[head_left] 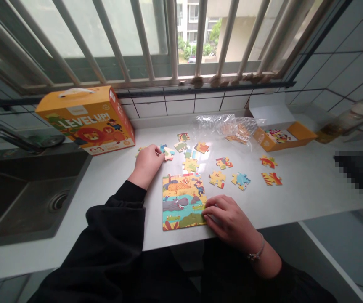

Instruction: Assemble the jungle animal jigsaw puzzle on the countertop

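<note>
Twelve or so loose pieces (217, 179), one joined block (181, 202)

Right grip (228, 221): narrow, fingertips on block's lower right edge; no clear hold. Left grip (148, 165): narrow, fingers down on pieces beyond block; cannot tell if holding. Block lies near front edge of desk (298, 193). Loose pieces remain unjoined beyond it. Farther: plastic bag (228, 128), open carton (282, 136), lion box (85, 122).

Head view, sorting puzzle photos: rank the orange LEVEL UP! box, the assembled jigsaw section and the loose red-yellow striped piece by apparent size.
Largest to smallest: the orange LEVEL UP! box, the assembled jigsaw section, the loose striped piece.
</note>
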Available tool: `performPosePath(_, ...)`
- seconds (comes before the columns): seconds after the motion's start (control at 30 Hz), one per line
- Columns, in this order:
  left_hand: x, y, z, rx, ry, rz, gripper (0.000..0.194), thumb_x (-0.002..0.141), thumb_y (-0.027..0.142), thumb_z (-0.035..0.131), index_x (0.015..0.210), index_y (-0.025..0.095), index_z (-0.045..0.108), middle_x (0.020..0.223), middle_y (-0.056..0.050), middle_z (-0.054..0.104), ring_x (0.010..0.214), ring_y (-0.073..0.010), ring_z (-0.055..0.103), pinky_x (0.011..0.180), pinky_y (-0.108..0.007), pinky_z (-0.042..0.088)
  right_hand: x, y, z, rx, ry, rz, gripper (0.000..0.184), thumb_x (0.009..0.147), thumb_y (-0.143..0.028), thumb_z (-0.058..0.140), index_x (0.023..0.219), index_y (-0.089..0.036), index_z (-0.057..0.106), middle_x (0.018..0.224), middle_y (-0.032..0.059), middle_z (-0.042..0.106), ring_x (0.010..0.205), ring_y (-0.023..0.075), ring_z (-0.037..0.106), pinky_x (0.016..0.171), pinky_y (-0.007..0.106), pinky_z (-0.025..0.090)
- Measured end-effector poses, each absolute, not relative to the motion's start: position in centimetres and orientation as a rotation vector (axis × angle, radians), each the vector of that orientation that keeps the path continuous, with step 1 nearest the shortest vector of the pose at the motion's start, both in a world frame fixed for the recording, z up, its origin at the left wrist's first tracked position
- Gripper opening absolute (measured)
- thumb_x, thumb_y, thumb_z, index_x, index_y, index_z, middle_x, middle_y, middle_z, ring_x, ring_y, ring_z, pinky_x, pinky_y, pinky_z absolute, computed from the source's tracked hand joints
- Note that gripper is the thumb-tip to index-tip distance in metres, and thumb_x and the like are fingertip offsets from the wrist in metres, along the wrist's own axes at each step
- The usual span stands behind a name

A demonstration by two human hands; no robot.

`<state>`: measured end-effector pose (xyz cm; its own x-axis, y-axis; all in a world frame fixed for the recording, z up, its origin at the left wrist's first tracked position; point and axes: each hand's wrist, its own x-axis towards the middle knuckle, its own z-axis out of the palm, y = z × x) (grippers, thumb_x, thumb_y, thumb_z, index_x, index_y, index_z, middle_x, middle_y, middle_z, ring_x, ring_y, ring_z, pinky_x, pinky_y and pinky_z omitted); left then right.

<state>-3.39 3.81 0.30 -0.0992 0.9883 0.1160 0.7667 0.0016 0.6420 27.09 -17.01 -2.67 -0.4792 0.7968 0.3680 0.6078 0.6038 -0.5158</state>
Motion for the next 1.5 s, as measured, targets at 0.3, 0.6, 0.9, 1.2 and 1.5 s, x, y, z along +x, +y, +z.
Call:
performPosePath(0.3, 0.1, 7.4, 1.1, 2.429, 1.721, 0.507, 0.035, 0.094, 0.039, 0.077, 0.118, 0.014, 0.082, 0.129, -0.022, 0.065, 0.125, -0.0408, 0.062, 0.116, -0.053, 0.049, 27.1, -17.1, -2.3, -1.097, -2.228, 0.448, 0.008, 0.109, -0.022, 0.065, 0.109, -0.026, 0.072, 0.115, 0.0072, 0.075, 0.106, 0.024, 0.069, 0.094, 0.045, 0.052)
performPosePath(0.6, -0.5, 11.3, 1.2, 2.388, 1.661, 0.161, 0.038, 0.087, 0.039, 0.083, 0.118, 0.018, 0.084, 0.131, -0.018, 0.061, 0.124, -0.0379, 0.062, 0.115, -0.046, 0.051, 27.0, -16.9, -2.5, -1.083, -2.211, 0.44, 0.006, 0.108, -0.024, 0.066, 0.109, -0.025, 0.073, 0.114, 0.0077, 0.076, 0.106, 0.024, 0.069, 0.094, 0.042, 0.051)
performPosePath(0.9, -0.1, 11.0, -0.4, 2.388, 1.683, 0.283, 0.05, 0.094, 0.06, 0.078, 0.117, 0.015, 0.079, 0.124, -0.02, 0.064, 0.126, -0.0417, 0.059, 0.115, -0.054, 0.048, 27.1, -17.0, -2.6, -1.098, -2.221, 0.459, 0.007, 0.108, -0.024, 0.066, 0.109, -0.025, 0.073, 0.115, 0.0076, 0.075, 0.105, 0.024, 0.069, 0.095, 0.044, 0.05)
performPosePath(1.2, 0.6, 11.5, 0.0, 2.323, 1.582, 0.315, 0.046, 0.08, 0.044, 0.092, 0.115, 0.018, 0.078, 0.128, -0.017, 0.062, 0.125, -0.0385, 0.06, 0.111, -0.048, 0.053, 27.2, -16.9, -2.7, -1.098, -2.218, 0.472, 0.008, 0.109, -0.025, 0.065, 0.11, -0.026, 0.073, 0.116, 0.0077, 0.076, 0.106, 0.0243, 0.068, 0.094, 0.045, 0.051)
performPosePath(1.5, 0.6, 11.3, 0.1, 2.367, 1.601, 0.279, 0.051, 0.081, 0.042, 0.084, 0.124, 0.017, 0.077, 0.139, -0.019, 0.063, 0.132, -0.0414, 0.058, 0.116, -0.052, 0.05, 27.1, -16.9, -2.7, -1.093, -2.218, 0.466, 0.008, 0.11, -0.025, 0.065, 0.11, -0.026, 0.073, 0.115, 0.0079, 0.075, 0.106, 0.0241, 0.068, 0.094, 0.045, 0.051)
